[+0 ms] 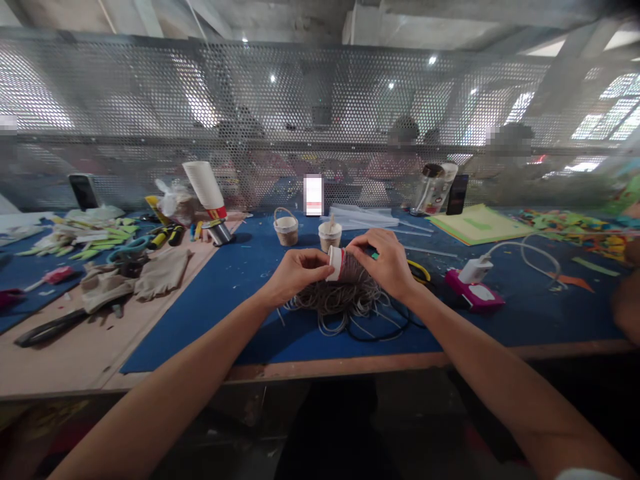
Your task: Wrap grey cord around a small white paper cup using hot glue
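A small white paper cup (pixel 336 263) with a red band lies tilted between my two hands, its lower part wound with grey-brown cord. My left hand (pixel 299 275) pinches the cup's white end between thumb and fingers. At the wound end, my right hand (pixel 384 260) has its thumb and fingers closed on the cord-wrapped part of the cup. Beneath both hands a loose pile of grey-brown cord (pixel 333 300) rests on the blue mat (pixel 200 333). Two small cord-wrapped cups stand behind: one with a looped handle (pixel 287 230), the other (pixel 330 236) with a short upright piece.
On the left are stacked paper cups (pixel 204 185), gloves (pixel 163 272), scissors (pixel 130 250) and green strips. A magenta power block (pixel 473 291) with a white charger, yellow-green sheets (pixel 480 225) and a cable are on the right. A perforated screen (pixel 320 100) stands behind.
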Tool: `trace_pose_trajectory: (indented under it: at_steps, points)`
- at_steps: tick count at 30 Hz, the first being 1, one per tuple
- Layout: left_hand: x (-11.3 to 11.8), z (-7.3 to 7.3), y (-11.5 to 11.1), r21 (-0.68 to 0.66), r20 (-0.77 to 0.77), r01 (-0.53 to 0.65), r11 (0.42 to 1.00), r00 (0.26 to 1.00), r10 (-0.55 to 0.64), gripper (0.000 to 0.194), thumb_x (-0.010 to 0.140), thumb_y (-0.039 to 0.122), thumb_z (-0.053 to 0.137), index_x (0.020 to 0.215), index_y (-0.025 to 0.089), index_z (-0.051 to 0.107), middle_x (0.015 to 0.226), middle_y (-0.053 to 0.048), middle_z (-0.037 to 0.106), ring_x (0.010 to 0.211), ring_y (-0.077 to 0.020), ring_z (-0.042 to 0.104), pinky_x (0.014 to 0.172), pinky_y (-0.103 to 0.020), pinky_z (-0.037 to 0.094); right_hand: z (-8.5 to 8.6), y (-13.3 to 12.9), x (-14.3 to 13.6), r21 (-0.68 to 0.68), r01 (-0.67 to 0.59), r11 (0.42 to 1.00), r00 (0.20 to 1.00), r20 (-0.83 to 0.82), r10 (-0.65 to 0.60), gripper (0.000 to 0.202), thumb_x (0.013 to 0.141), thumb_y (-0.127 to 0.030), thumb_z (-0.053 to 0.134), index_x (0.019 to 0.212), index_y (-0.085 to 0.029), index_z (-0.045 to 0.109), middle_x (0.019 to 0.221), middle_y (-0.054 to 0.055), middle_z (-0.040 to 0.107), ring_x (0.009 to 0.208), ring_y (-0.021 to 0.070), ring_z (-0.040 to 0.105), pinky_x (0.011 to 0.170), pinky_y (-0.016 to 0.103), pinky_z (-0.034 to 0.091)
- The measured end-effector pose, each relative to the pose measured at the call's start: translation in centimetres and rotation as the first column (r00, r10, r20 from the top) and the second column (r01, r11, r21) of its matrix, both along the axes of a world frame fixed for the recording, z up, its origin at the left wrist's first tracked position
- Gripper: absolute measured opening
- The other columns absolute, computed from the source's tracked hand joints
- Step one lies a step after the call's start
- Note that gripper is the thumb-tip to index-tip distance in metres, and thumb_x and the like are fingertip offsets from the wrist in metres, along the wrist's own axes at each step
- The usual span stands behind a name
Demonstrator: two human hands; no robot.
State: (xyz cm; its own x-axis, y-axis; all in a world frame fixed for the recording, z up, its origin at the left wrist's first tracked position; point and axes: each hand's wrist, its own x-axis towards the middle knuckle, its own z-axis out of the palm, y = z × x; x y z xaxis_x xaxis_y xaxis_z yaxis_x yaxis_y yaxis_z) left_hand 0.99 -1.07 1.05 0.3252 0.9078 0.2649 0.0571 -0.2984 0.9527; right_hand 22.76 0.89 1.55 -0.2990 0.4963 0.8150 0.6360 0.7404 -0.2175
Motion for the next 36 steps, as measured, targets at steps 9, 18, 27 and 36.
trace_pose_trajectory:
  at_steps: [9,18,27,36]
  points:
    - [-0.04,0.13,-0.02,-0.016,0.022,0.01,1.0,1.0,-0.01,0.015,0.072,0.027,0.077,0.079,0.015,0.072,0.074,-0.002,0.07,0.065,-0.0109,0.059,0.065,-0.026,0.048,0.02,0.05,0.08,0.008,-0.005,1.0,1.0,0.001,0.005,0.01,0.093,-0.033,0.062,0.088,-0.025,0.065,0.082,0.0,0.069,0.085,0.0197,0.063,0.089,0.039,0.041]
    - [-0.11,0.05,0.05,-0.003,0.009,0.014,1.0,1.0,-0.014,0.016,0.073,0.03,0.076,0.079,0.016,0.072,0.075,-0.003,0.07,0.065,-0.0119,0.059,0.066,-0.027,0.048,-0.1,0.05,0.09,0.006,-0.004,1.0,1.0,-0.014,0.005,0.011,0.094,-0.034,0.061,0.088,-0.026,0.066,0.082,0.001,0.07,0.084,0.0201,0.063,0.09,0.04,0.042]
    - [0.0,0.32,-0.08,-0.028,0.029,0.011,1.0,1.0,-0.01,0.013,0.071,0.026,0.077,0.078,0.016,0.073,0.072,-0.001,0.069,0.063,-0.0108,0.057,0.064,-0.026,0.047,-0.04,0.01,0.12,0.055,0.0,0.998,1.0,-0.013,0.0,0.011,0.094,-0.034,0.061,0.087,-0.026,0.065,0.08,-0.001,0.07,0.082,0.0195,0.063,0.092,0.04,0.042]
    - [-0.12,0.16,0.09,-0.039,0.052,0.025,0.999,0.998,-0.023,0.014,0.071,0.027,0.078,0.078,0.016,0.073,0.074,-0.002,0.07,0.065,-0.011,0.058,0.065,-0.026,0.047,-0.21,0.04,0.03,0.056,0.012,0.998,1.0,-0.022,-0.01,0.012,0.094,-0.034,0.06,0.088,-0.026,0.065,0.081,-0.001,0.07,0.082,0.019,0.063,0.093,0.039,0.042]
